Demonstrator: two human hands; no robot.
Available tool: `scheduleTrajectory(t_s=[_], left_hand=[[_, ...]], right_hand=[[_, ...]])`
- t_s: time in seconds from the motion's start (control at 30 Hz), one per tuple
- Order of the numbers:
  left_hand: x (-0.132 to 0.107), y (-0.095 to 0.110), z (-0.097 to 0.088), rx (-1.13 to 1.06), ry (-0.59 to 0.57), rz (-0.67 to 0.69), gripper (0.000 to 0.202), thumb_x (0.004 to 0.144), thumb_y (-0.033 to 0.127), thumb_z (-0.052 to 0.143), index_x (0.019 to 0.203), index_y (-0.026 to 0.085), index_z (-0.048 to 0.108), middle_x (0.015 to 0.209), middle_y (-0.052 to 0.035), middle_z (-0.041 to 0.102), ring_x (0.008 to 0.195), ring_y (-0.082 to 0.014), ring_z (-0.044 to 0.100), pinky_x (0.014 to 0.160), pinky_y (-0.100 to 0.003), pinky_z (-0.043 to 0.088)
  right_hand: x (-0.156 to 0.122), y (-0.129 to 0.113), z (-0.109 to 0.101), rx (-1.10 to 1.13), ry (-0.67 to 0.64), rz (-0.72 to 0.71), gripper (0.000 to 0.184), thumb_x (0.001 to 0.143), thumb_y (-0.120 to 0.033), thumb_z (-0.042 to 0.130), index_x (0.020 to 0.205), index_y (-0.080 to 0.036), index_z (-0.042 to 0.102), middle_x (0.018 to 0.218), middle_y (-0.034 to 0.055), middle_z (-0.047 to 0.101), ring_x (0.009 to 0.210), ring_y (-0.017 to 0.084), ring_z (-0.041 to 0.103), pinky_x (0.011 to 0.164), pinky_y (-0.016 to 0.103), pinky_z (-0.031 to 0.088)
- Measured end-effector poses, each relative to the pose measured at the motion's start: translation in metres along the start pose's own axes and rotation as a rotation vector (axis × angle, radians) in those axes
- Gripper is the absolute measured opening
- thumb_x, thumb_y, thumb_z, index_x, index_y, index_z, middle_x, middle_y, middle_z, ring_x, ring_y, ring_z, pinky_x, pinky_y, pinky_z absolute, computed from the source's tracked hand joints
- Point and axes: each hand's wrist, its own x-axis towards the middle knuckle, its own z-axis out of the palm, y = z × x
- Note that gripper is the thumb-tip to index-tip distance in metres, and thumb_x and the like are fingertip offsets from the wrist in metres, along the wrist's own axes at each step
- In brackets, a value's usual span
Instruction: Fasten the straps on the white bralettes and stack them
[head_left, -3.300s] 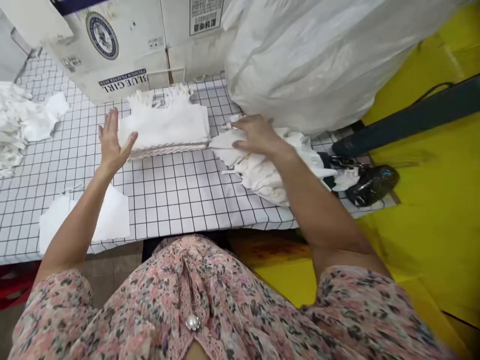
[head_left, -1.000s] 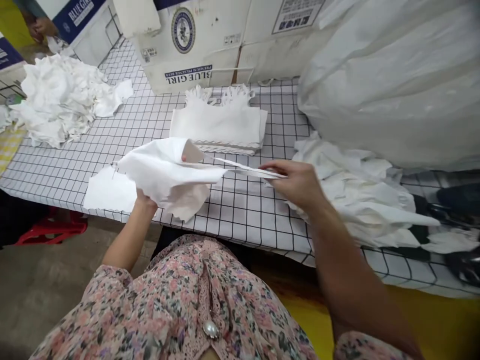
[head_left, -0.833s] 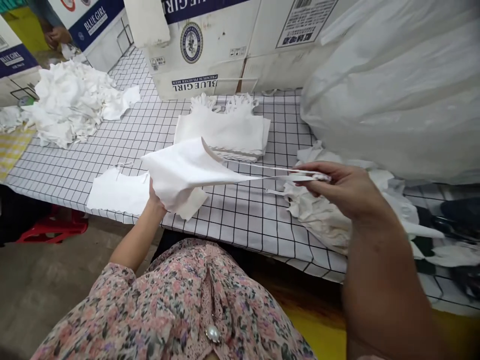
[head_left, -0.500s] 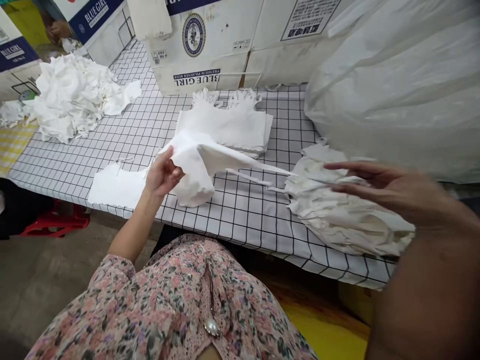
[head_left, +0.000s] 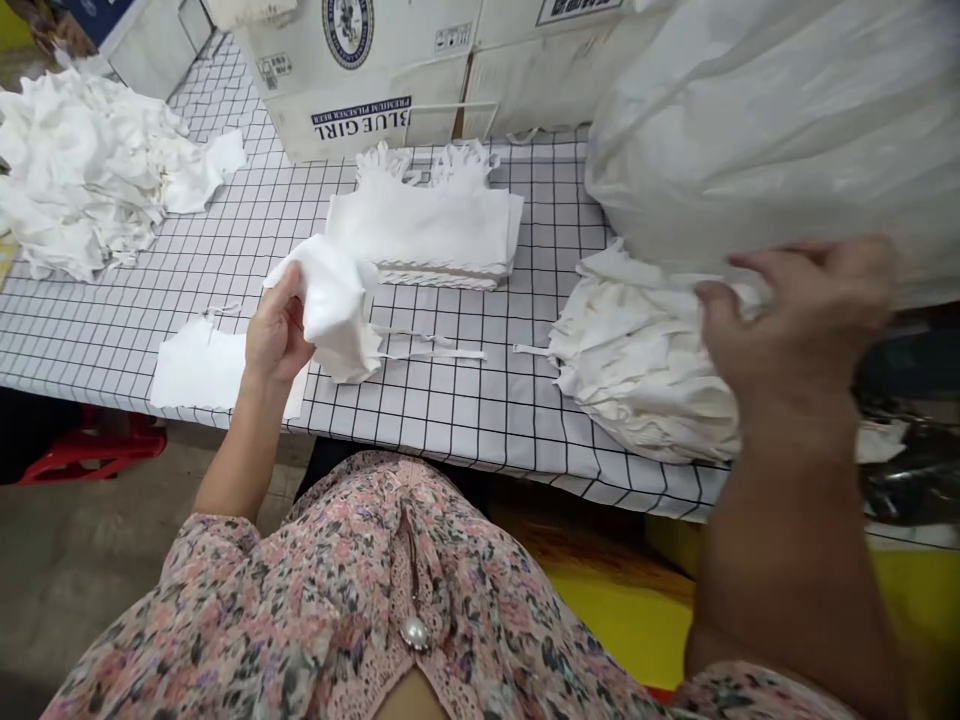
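Note:
My left hand (head_left: 276, 335) is closed on a white cloth piece (head_left: 334, 300), which hangs folded over the fingers. Its thin ties trail rightward over the checked tabletop. Beneath that forearm lies another flat white piece (head_left: 199, 362) at the table's front edge. My right hand (head_left: 799, 315) hovers at the right end of a heap of creased white cloth pieces (head_left: 637, 350), thumb and fingers apart; whether its fingertips touch the heap I cannot tell. Behind my left hand lies a neat stack of white cloth pieces (head_left: 427, 230), its fringed ties pointing away from me.
A large loose white pile (head_left: 97, 170) covers the table's far left. Cardboard beer boxes (head_left: 420, 80) stand along the back. A bulky translucent plastic bag (head_left: 765, 140) leans over the right side. A red stool (head_left: 97, 445) is below on the left.
My left hand has drawn the cloth slightly left, and its stretched ties have dropped to the table. My right hand has moved rightward and up across the heap. The view has shifted right.

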Motion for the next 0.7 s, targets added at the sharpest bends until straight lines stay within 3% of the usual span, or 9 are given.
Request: scheduleTrajectory(t_s=[0.03, 0.13, 0.2, 0.23, 0.3, 0.4, 0.5, 0.6, 0.7], left_hand=[[-0.004, 0.003, 0.007, 0.013, -0.005, 0.001, 0.036, 0.093, 0.054, 0.077, 0.118, 0.028, 0.078, 0.122, -0.0031, 0.083, 0.143, -0.0349, 0.064, 0.098, -0.040, 0.066], [-0.023, 0.014, 0.034, 0.012, -0.049, -0.020, 0.035, 0.102, 0.051, 0.067, 0.122, 0.023, 0.076, 0.124, -0.0042, 0.081, 0.148, -0.0352, 0.061, 0.103, -0.042, 0.066], [-0.037, 0.023, 0.050, -0.009, -0.087, -0.059, 0.034, 0.108, 0.044, 0.057, 0.124, 0.019, 0.074, 0.125, -0.0052, 0.080, 0.147, -0.0341, 0.063, 0.103, -0.042, 0.067], [-0.042, 0.028, 0.054, -0.017, -0.097, -0.077, 0.034, 0.110, 0.042, 0.054, 0.124, 0.019, 0.074, 0.124, -0.0056, 0.079, 0.146, -0.0337, 0.065, 0.102, -0.042, 0.068], [-0.045, 0.034, 0.053, -0.030, -0.085, -0.090, 0.035, 0.112, 0.045, 0.053, 0.124, 0.020, 0.074, 0.119, -0.0063, 0.080, 0.143, -0.0339, 0.067, 0.100, -0.040, 0.068], [-0.029, 0.028, 0.032, -0.057, -0.045, -0.084, 0.039, 0.108, 0.055, 0.061, 0.126, 0.023, 0.073, 0.114, -0.0068, 0.081, 0.139, -0.0342, 0.070, 0.101, -0.040, 0.068], [0.000, -0.004, 0.004, -0.116, -0.026, -0.174, 0.045, 0.106, 0.058, 0.060, 0.128, 0.020, 0.070, 0.120, -0.0096, 0.082, 0.139, -0.0335, 0.070, 0.108, -0.048, 0.065], [0.021, -0.048, -0.013, -0.143, 0.022, -0.364, 0.053, 0.106, 0.064, 0.052, 0.120, 0.016, 0.072, 0.116, -0.0124, 0.083, 0.139, -0.0336, 0.070, 0.112, -0.048, 0.063], [0.026, -0.077, -0.022, -0.180, 0.100, -0.450, 0.033, 0.101, 0.048, 0.067, 0.113, 0.018, 0.073, 0.111, -0.0096, 0.085, 0.137, -0.0318, 0.072, 0.117, -0.042, 0.061]], right_hand=[[-0.005, -0.025, -0.003, 0.144, 0.003, 0.013, 0.034, 0.094, -0.039, 0.073, 0.114, -0.013, 0.083, 0.118, 0.0275, 0.076, 0.115, 0.039, 0.069, 0.099, 0.057, 0.056], [-0.022, -0.118, -0.015, 0.717, -0.141, -0.162, 0.033, 0.098, -0.045, 0.071, 0.119, -0.023, 0.082, 0.120, 0.0140, 0.079, 0.121, 0.033, 0.071, 0.116, 0.058, 0.052], [-0.028, -0.173, -0.020, 1.027, -0.357, -0.241, 0.060, 0.090, -0.059, 0.081, 0.140, -0.028, 0.073, 0.145, 0.0105, 0.072, 0.140, 0.033, 0.064, 0.124, 0.058, 0.048], [-0.029, -0.193, -0.020, 1.157, -0.464, -0.266, 0.071, 0.082, -0.064, 0.087, 0.141, -0.029, 0.072, 0.148, 0.0101, 0.070, 0.141, 0.034, 0.063, 0.123, 0.058, 0.050], [-0.028, -0.217, -0.017, 1.380, -0.648, -0.273, 0.066, 0.073, -0.071, 0.091, 0.122, -0.027, 0.080, 0.128, 0.0092, 0.078, 0.125, 0.032, 0.071, 0.113, 0.053, 0.058], [-0.021, -0.217, -0.010, 1.579, -0.752, -0.178, 0.052, 0.075, -0.073, 0.089, 0.088, -0.023, 0.079, 0.086, 0.0043, 0.076, 0.082, 0.022, 0.072, 0.084, 0.040, 0.066], [-0.013, -0.202, 0.004, 1.559, -0.754, -0.019, 0.050, 0.084, -0.072, 0.083, 0.082, -0.023, 0.074, 0.067, 0.0007, 0.064, 0.062, 0.015, 0.060, 0.064, 0.034, 0.060], [-0.011, -0.188, 0.027, 1.338, -0.733, 0.111, 0.041, 0.087, -0.061, 0.083, 0.103, -0.024, 0.075, 0.075, 0.0014, 0.067, 0.066, 0.019, 0.065, 0.071, 0.039, 0.064], [-0.019, -0.176, 0.044, 0.966, -0.554, 0.059, 0.042, 0.086, -0.038, 0.082, 0.124, -0.024, 0.073, 0.108, 0.0090, 0.076, 0.096, 0.028, 0.074, 0.096, 0.051, 0.063]])
